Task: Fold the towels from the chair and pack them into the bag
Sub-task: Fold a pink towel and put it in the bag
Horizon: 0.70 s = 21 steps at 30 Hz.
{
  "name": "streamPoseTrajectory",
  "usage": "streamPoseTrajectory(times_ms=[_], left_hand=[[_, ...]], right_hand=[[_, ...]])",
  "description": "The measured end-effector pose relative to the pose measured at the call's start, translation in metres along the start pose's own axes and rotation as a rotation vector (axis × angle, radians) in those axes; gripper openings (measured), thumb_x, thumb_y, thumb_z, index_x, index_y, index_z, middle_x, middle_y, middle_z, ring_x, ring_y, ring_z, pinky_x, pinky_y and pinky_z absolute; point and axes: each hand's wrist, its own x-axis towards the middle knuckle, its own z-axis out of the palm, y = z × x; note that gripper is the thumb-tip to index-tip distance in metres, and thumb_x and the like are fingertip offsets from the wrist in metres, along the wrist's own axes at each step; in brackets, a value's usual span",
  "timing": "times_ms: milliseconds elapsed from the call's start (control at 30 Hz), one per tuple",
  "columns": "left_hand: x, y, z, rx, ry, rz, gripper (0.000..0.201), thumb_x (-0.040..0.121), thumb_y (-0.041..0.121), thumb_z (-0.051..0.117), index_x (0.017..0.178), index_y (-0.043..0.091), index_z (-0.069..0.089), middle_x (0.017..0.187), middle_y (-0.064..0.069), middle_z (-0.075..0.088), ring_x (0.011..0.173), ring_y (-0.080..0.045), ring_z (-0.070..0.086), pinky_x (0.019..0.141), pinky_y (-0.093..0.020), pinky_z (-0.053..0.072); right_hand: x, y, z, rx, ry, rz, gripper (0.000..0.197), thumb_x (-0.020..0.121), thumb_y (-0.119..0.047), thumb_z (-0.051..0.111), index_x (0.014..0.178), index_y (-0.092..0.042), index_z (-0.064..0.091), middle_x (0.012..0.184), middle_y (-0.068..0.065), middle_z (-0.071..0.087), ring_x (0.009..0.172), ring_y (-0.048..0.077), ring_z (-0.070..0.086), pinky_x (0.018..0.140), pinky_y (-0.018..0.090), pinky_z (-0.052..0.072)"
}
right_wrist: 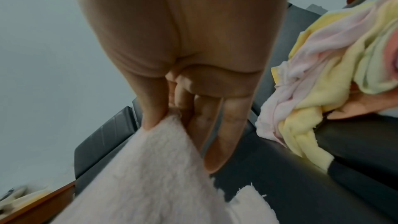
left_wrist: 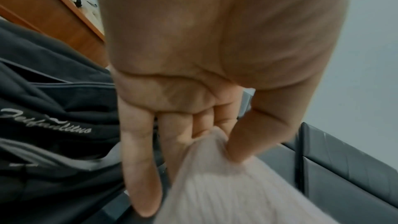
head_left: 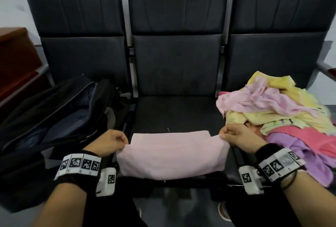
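- Dark seats [head_left: 174,112] stand in a row along the wall.
- Black bag [head_left: 54,110] lies on the left seat, towel pile [head_left: 272,110] on the right.
- Pink towel [head_left: 171,155] drapes over the middle seat's front edge.
- Left hand [head_left: 109,143] and right hand [head_left: 238,136] each pinch one upper corner.

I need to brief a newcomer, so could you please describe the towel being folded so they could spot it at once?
On the middle seat of three dark chairs, at its front edge, lies the pale pink towel. Unlike the crumpled pile on the right, it is flat, pinched by left hand and right hand.
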Motion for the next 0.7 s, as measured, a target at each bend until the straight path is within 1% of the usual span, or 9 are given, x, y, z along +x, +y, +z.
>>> streamPoseTrajectory(times_ms=[67,133,233,300,400,433,500,567,700], left_hand=[[0.006,-0.006,0.008,-0.026,0.023,-0.038,0.028,0.076,-0.019,0.054,0.075,0.003,0.071,0.062,-0.002,0.064,0.061,-0.012,0.055,0.058,-0.017,0.044],[0.015,-0.013,0.015,-0.041,0.071,-0.06,0.027,0.078,-0.016,0.053,0.079,0.004,0.071,0.063,-0.004,0.063,0.061,-0.017,0.053,0.061,-0.024,0.041],[0.031,-0.021,0.025,-0.049,0.15,-0.056,0.026,0.079,-0.012,0.055,0.082,0.01,0.07,0.065,-0.005,0.062,0.061,-0.019,0.052,0.059,-0.024,0.04],[0.043,-0.025,0.032,-0.04,0.202,-0.056,0.025,0.079,-0.009,0.057,0.084,0.013,0.07,0.071,-0.007,0.064,0.063,-0.017,0.055,0.06,-0.022,0.041],[0.061,-0.033,0.043,-0.046,0.254,-0.073,0.028,0.08,-0.007,0.056,0.084,0.018,0.068,0.074,-0.002,0.064,0.067,-0.015,0.056,0.062,-0.022,0.042],[0.066,-0.035,0.045,-0.047,0.265,-0.08,0.029,0.08,-0.006,0.055,0.084,0.02,0.068,0.075,0.0,0.064,0.068,-0.013,0.057,0.062,-0.021,0.042],[0.078,-0.039,0.049,-0.048,0.289,-0.087,0.029,0.081,-0.004,0.055,0.084,0.022,0.067,0.076,0.004,0.065,0.07,-0.011,0.058,0.063,-0.021,0.042],[0.088,-0.043,0.05,-0.041,0.304,-0.097,0.028,0.081,-0.001,0.054,0.084,0.023,0.067,0.078,0.006,0.066,0.072,-0.008,0.059,0.062,-0.021,0.042],[0.111,-0.051,0.053,-0.015,0.304,-0.141,0.029,0.083,0.0,0.052,0.087,0.026,0.066,0.084,0.006,0.067,0.075,-0.008,0.06,0.059,-0.017,0.041]], right_hand=[[0.007,0.008,0.006,0.027,0.043,0.013,0.016,0.09,-0.001,0.066,0.077,-0.011,0.066,0.054,-0.009,0.056,0.049,0.001,0.047,0.05,0.014,0.039],[0.014,0.017,0.013,0.058,0.098,0.044,0.016,0.091,-0.002,0.066,0.077,-0.009,0.066,0.051,-0.007,0.055,0.044,0.002,0.046,0.045,0.017,0.04],[0.026,0.034,0.022,0.043,0.194,0.086,0.013,0.091,-0.003,0.065,0.079,-0.007,0.066,0.049,-0.008,0.057,0.042,0.002,0.047,0.043,0.019,0.041],[0.033,0.044,0.026,0.001,0.253,0.093,0.01,0.09,-0.006,0.067,0.08,-0.007,0.068,0.052,-0.009,0.059,0.044,0.002,0.049,0.046,0.018,0.041],[0.048,0.053,0.031,-0.031,0.307,0.117,0.009,0.089,-0.007,0.068,0.08,-0.009,0.069,0.067,-0.005,0.065,0.06,0.009,0.056,0.061,0.026,0.046],[0.053,0.055,0.033,-0.044,0.308,0.122,0.01,0.089,-0.007,0.069,0.08,-0.01,0.069,0.069,-0.003,0.066,0.062,0.01,0.057,0.063,0.027,0.045],[0.065,0.059,0.036,-0.085,0.308,0.126,0.011,0.088,-0.007,0.069,0.079,-0.012,0.069,0.071,-0.003,0.066,0.065,0.012,0.058,0.064,0.027,0.044],[0.078,0.061,0.04,-0.124,0.313,0.12,0.008,0.088,-0.008,0.069,0.081,-0.012,0.069,0.075,0.0,0.068,0.071,0.017,0.06,0.066,0.026,0.043],[0.1,0.069,0.047,-0.159,0.317,0.143,0.008,0.088,-0.01,0.068,0.081,-0.014,0.068,0.079,0.004,0.069,0.076,0.021,0.063,0.069,0.027,0.044]])
